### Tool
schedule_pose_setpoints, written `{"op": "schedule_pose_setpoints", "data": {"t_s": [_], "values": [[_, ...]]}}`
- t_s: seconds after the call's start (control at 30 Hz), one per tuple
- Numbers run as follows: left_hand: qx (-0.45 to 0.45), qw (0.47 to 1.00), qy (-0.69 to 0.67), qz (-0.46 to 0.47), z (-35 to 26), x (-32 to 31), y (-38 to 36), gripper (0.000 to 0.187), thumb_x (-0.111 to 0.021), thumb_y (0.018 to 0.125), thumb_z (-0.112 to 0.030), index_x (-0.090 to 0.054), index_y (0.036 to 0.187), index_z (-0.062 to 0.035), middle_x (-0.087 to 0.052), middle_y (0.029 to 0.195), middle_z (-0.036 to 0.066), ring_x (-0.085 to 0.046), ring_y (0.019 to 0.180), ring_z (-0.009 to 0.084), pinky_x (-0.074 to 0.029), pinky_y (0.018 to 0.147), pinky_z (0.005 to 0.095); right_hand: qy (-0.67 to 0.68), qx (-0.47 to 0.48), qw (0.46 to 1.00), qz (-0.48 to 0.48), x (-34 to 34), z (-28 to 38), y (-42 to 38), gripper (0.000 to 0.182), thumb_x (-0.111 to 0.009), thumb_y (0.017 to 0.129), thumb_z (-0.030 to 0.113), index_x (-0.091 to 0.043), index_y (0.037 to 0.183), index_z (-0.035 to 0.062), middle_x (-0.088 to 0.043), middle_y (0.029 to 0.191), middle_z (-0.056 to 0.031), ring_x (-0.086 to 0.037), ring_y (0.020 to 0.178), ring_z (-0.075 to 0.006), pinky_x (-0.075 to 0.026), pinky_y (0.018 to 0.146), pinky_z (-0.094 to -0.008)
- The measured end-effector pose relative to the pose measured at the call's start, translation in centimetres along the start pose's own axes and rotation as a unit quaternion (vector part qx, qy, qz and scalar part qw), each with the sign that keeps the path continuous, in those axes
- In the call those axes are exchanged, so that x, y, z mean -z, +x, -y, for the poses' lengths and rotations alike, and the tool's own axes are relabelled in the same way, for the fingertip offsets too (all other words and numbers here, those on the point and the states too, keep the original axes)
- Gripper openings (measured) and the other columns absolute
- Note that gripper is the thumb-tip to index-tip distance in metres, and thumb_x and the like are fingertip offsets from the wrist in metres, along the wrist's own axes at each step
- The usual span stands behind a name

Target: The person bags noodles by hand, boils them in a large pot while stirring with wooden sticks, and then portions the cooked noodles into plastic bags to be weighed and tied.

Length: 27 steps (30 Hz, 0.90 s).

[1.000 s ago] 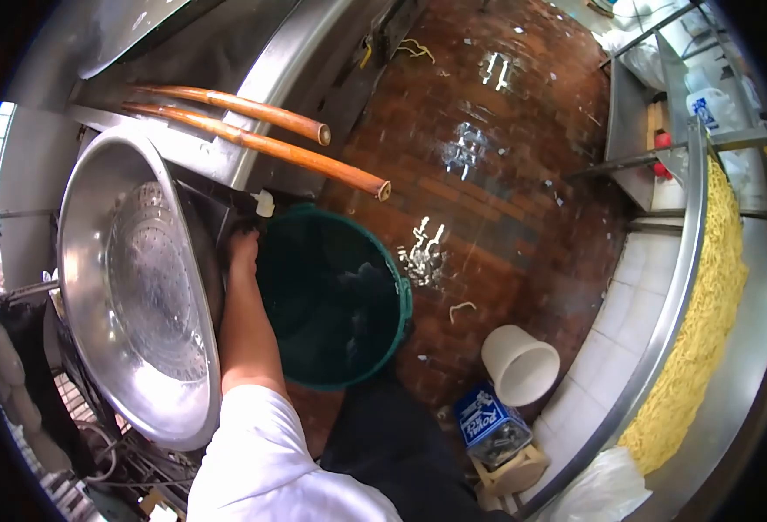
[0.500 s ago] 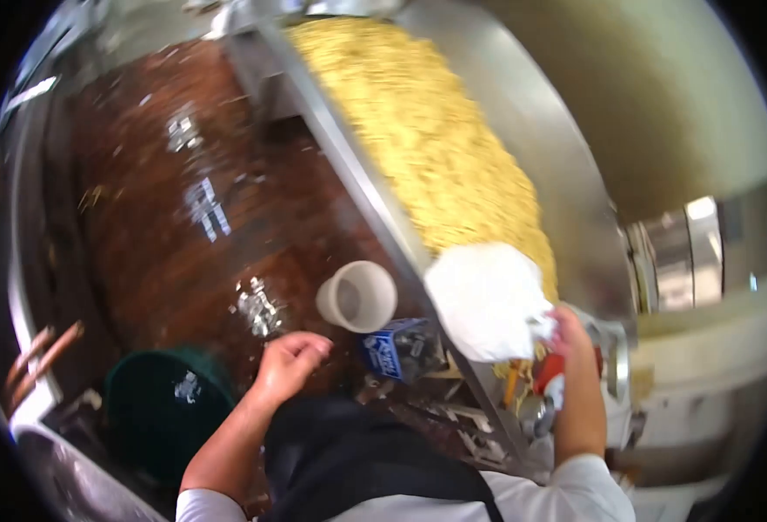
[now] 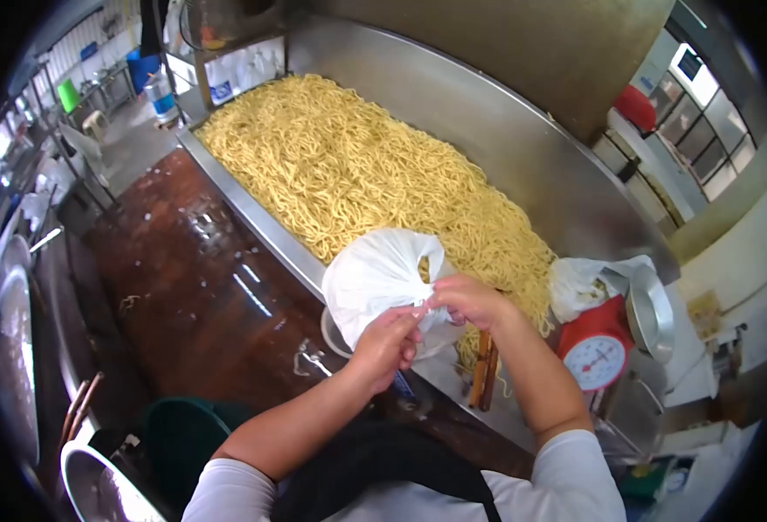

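A full white plastic bag [image 3: 368, 280] is gathered at its top, over the front edge of the noodle trough. My left hand [image 3: 387, 346] pinches the gathered neck with closed fingers. From the other side my right hand [image 3: 469, 301] grips the same twisted neck, fingers closed. Behind the bag, a thick heap of yellow noodles [image 3: 349, 165] fills the long metal trough [image 3: 249, 209]. Wooden sticks [image 3: 484, 370] lie near the trough's front edge, below my right forearm. Partly hidden beneath the bag is a pale bucket [image 3: 331, 335].
A red dial scale [image 3: 594, 352] with a metal pan [image 3: 650, 313] stands at the right, beside another white plastic bag [image 3: 579, 287]. A dark green tub [image 3: 183, 444] and a metal bowl [image 3: 105, 483] are at lower left. The brown floor [image 3: 192, 322] looks wet.
My right hand has brought the bag leftward and in front of me. My left hand has come up from the side and taken hold of the neck. The view has turned toward the trough.
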State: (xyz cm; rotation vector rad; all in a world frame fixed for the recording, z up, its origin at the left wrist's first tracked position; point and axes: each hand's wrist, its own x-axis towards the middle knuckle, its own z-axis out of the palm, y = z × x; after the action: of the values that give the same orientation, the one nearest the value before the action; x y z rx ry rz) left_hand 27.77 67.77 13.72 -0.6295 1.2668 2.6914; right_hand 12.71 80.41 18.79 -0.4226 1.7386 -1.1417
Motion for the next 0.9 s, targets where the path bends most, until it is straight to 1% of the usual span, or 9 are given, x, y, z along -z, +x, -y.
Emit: {"op": "schedule_pose_setpoints", "data": {"t_s": [0.07,0.2,0.27,0.3,0.4,0.5,0.7,0.8,0.9], "values": [[0.02,0.998,-0.057,0.003,-0.3,-0.4,0.3,0.018,-0.065,0.092,-0.028,-0.058,0.097,-0.0125,-0.049,0.068,-0.005,-0.044,0.051,0.0066,-0.032,0.042,0.0205,-0.027,0.02,0.999,0.022,0.7,-0.8,0.9,0.015,-0.066,0.084,0.023,-0.063,0.077,0.0098,-0.045,0.064,0.0061,-0.037,0.055,-0.0048,-0.028,0.045,-0.0234],[0.007,0.995,-0.096,-0.04,-1.1,-1.0,0.2,0.012,-0.063,0.092,-0.022,-0.055,0.092,-0.0137,-0.048,0.066,-0.006,-0.043,0.05,0.0064,-0.035,0.045,0.0226,-0.116,0.137,0.984,0.017,0.5,-0.8,1.4,0.027,-0.067,0.088,0.032,-0.067,0.082,0.0055,-0.056,0.071,0.0038,-0.046,0.061,-0.0052,-0.037,0.049,-0.0266],[0.074,0.931,-0.298,0.197,-1.8,-0.5,-0.1,0.012,-0.063,0.09,-0.019,-0.053,0.09,-0.0125,-0.046,0.064,-0.004,-0.043,0.049,0.0094,-0.039,0.048,0.0266,-0.076,0.207,0.975,-0.019,0.8,-1.3,3.1,0.034,-0.067,0.088,0.037,-0.068,0.08,0.004,-0.057,0.07,0.003,-0.047,0.06,-0.0059,-0.039,0.05,-0.0279],[0.068,0.932,-0.297,0.195,-2.2,-0.7,-0.6,0.012,-0.063,0.09,-0.019,-0.053,0.09,-0.0125,-0.046,0.064,-0.004,-0.043,0.049,0.0094,-0.039,0.048,0.0266,-0.033,0.267,0.961,-0.061,0.9,-1.5,3.7,0.04,-0.067,0.089,0.041,-0.068,0.078,0.0026,-0.059,0.069,0.0022,-0.048,0.06,-0.0065,-0.04,0.051,-0.0293],[-0.025,0.995,0.093,0.02,-4.3,-1.2,-2.9,0.015,-0.063,0.087,-0.019,-0.053,0.089,-0.0076,-0.051,0.061,0.001,-0.054,0.054,0.0139,-0.045,0.05,0.0281,-0.136,0.254,0.946,-0.147,2.6,1.1,5.1,0.05,-0.066,0.089,0.048,-0.067,0.069,0.0024,-0.055,0.058,0.0004,-0.046,0.053,-0.0089,-0.04,0.051,-0.0307],[-0.059,0.992,0.095,-0.05,-4.7,3.8,-4.0,0.016,-0.065,0.083,-0.014,-0.054,0.085,-0.0029,-0.049,0.058,0.002,-0.056,0.057,0.0156,-0.046,0.059,0.0289,-0.179,0.24,0.926,-0.23,4.3,0.3,9.3,0.055,-0.067,0.087,0.051,-0.063,0.062,0.002,-0.052,0.052,-0.0038,-0.046,0.049,-0.0132,-0.04,0.051,-0.033],[-0.048,0.992,0.086,-0.08,-3.0,7.1,-5.8,0.013,-0.06,0.078,-0.013,-0.063,0.082,-0.001,-0.065,0.083,0.009,-0.059,0.074,0.0141,-0.046,0.069,0.0263,-0.187,0.172,0.919,-0.301,6.4,-4.3,12.6,0.055,-0.07,0.084,0.05,-0.057,0.06,0.002,-0.048,0.051,-0.0013,-0.041,0.049,-0.0128,-0.035,0.047,-0.0325],[-0.075,0.987,0.109,-0.095,-3.8,7.5,-5.0,0.035,-0.059,0.075,-0.017,-0.063,0.105,0.0016,-0.065,0.111,0.012,-0.058,0.103,0.0212,-0.044,0.095,0.0337,-0.172,0.16,0.923,-0.306,7.2,-6.0,11.0,0.053,-0.071,0.084,0.048,-0.058,0.06,0.0025,-0.049,0.052,-0.002,-0.042,0.05,-0.0128,-0.036,0.048,-0.0333],[-0.134,0.988,-0.074,-0.003,-7.1,5.9,-2.3,0.035,-0.06,0.077,-0.02,-0.063,0.106,-0.0014,-0.059,0.127,0.015,-0.054,0.118,0.0263,-0.037,0.105,0.0408,-0.107,0.132,0.935,-0.31,5.4,-8.7,6.8,0.055,-0.07,0.084,0.049,-0.058,0.061,0.0001,-0.05,0.051,-0.0049,-0.043,0.048,-0.0148,-0.037,0.048,-0.0346]]}}
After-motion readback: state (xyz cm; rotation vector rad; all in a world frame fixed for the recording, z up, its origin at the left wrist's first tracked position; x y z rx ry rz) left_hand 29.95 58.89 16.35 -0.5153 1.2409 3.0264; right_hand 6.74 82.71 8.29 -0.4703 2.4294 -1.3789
